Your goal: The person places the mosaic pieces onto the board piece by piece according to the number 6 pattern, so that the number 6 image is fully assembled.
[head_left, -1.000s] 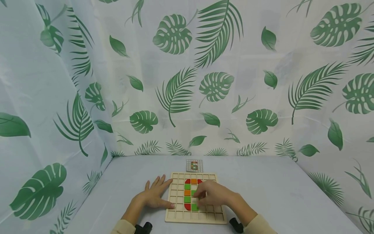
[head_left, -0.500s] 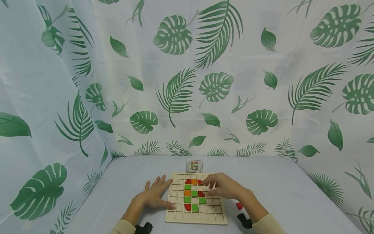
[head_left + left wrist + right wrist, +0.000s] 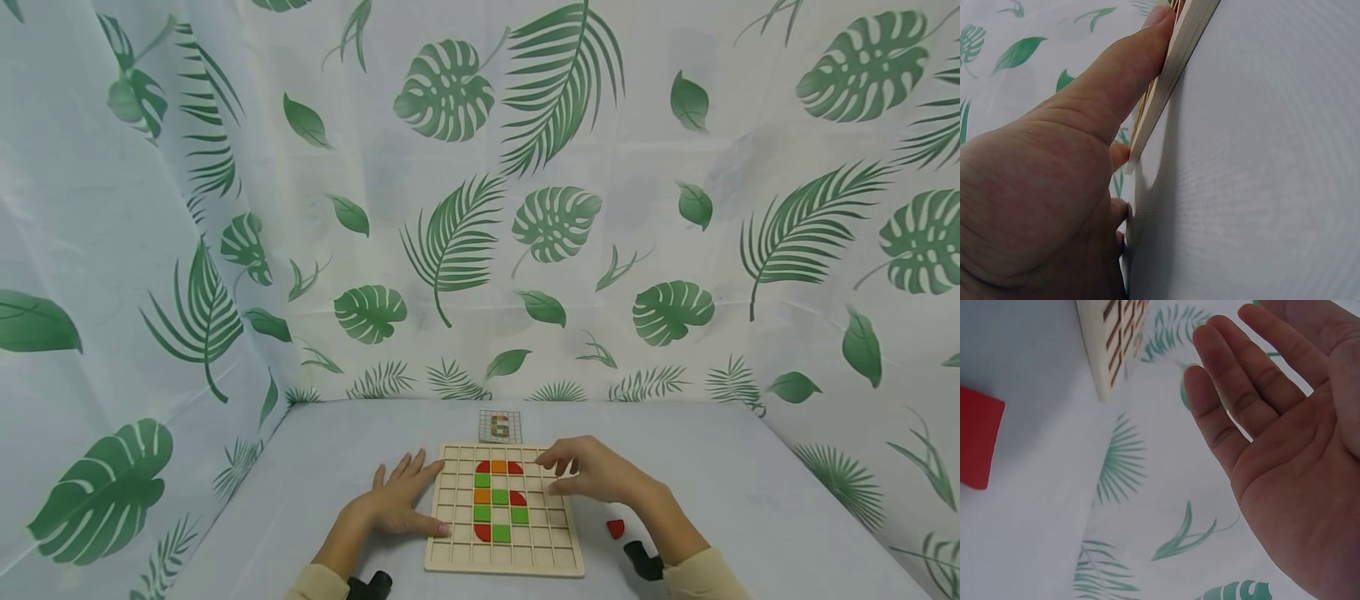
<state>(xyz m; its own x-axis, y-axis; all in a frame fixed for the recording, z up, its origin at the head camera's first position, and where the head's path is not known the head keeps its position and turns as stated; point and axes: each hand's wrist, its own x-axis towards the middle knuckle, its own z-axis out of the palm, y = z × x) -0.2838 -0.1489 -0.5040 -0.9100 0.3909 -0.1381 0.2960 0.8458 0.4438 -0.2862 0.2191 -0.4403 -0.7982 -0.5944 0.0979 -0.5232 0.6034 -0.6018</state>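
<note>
A wooden grid board lies on the table, with red, orange and green tiles set in its squares. My left hand spreads along the board's left side, thumb and index finger resting on its edge; the left wrist view shows the thumb on the rim. Over the board's right part hovers my right hand, fingers loosely bent and holding nothing. Its palm and relaxed fingers fill the right side of the right wrist view. One loose red tile with a rounded side lies on the table right of the board.
Behind the board a small card lies on the table, printed with a grid and a coloured figure. White cloth with green leaves hangs around the table. Black devices are strapped at both wrists.
My right hand has let go of a rounded red tile in the board's middle and drawn back to the right, uncovering the loose red tile. My left hand has stayed in place.
</note>
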